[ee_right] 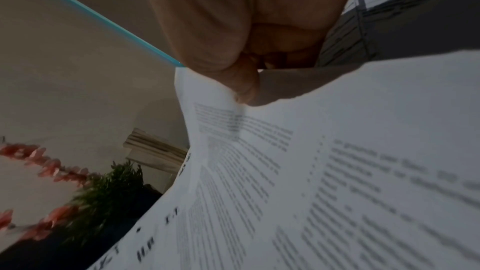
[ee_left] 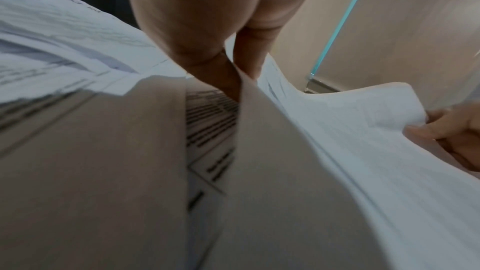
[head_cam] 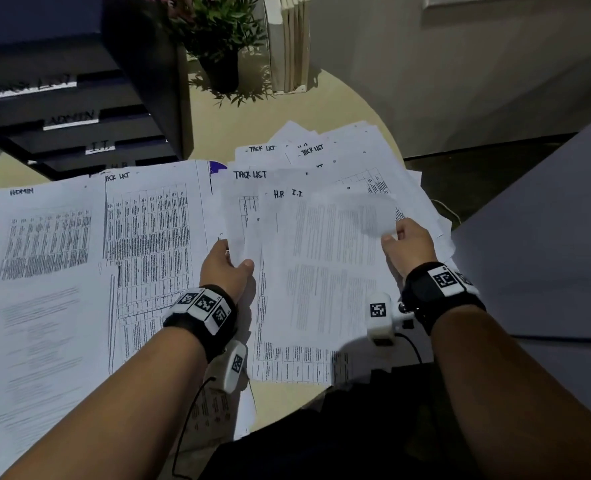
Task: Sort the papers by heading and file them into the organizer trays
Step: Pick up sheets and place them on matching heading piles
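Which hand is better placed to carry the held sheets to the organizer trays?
Left, probably. The left hand already pinches the sheets' left edge and is nearer the black organizer at far left. The right hand pinches the I.T. sheet on the far side and would have to cross over.

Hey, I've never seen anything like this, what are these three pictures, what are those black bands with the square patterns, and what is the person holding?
No machine here: a person sorts papers, filmed by a head camera and by a camera on each wrist's black band. The big picture is the head view; the two close ones look along each hand. The left hand pinches the left edge of a loose bundle of white printed sheets, and the right hand pinches a sheet at its right edge. More white printed papers cover the round cream table, headed ADMIN, TASK LIST and so on. The dark labelled organizer trays stand behind, beside a potted plant.
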Demonstrator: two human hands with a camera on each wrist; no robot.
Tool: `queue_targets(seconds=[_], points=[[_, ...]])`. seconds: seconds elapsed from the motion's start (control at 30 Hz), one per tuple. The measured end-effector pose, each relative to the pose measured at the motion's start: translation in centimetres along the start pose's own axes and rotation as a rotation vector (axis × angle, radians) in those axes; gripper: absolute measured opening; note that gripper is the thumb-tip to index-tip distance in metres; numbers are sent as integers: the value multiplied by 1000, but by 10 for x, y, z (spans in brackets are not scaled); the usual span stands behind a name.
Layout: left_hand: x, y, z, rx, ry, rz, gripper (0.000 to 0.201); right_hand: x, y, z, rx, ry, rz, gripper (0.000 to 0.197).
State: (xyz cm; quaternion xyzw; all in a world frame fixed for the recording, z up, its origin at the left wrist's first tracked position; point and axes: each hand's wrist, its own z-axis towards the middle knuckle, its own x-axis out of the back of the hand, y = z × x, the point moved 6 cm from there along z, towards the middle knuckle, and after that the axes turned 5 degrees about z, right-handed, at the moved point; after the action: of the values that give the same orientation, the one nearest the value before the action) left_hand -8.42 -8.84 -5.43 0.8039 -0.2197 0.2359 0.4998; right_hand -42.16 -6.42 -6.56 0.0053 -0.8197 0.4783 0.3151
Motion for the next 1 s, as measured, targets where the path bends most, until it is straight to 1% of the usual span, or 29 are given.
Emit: queue_targets(seconds=[0.07,0.13,0.2,0.27,0.33,0.4,0.47,0.53,0.63,0.77,0.83,0.9,0.93,1.0], points=[[6,-2,2,6,39,-14,22,0,7,2,-47,-42,115,16],[9,-5,4,28,50,-20,18,-1,10,0,-79,-101,214,10],[10,-9,7,49,57,-35,15,-3,13,-2,-104,-147,310,14],[11,-12,8,60,68,-50,20,-4,13,-6,-118,-176,341,18],[11,-14,9,65,72,-55,20,-5,13,-7,-119,-199,366,21],[11,-15,10,74,66,-64,18,-5,12,-8,-113,-211,402,20],[9,-16,11,76,59,-107,20,-6,10,-7,-104,-219,436,17],[8,-18,11,76,58,-153,21,-7,4,-4,-89,-225,447,15],[9,-19,10,79,91,-217,20,-10,0,0,-39,-212,371,10],[17,-19,13,104,161,-231,10,-11,4,-6,0,-230,290,18],[20,-20,14,119,177,-241,10,-12,8,-10,2,-242,290,18],[21,-16,13,109,178,-269,8,-12,10,-13,7,-235,322,24],[20,-14,12,107,172,-284,12,-13,11,-13,6,-226,344,23],[16,-13,9,112,161,-304,13,-14,9,-13,-4,-201,364,14]])
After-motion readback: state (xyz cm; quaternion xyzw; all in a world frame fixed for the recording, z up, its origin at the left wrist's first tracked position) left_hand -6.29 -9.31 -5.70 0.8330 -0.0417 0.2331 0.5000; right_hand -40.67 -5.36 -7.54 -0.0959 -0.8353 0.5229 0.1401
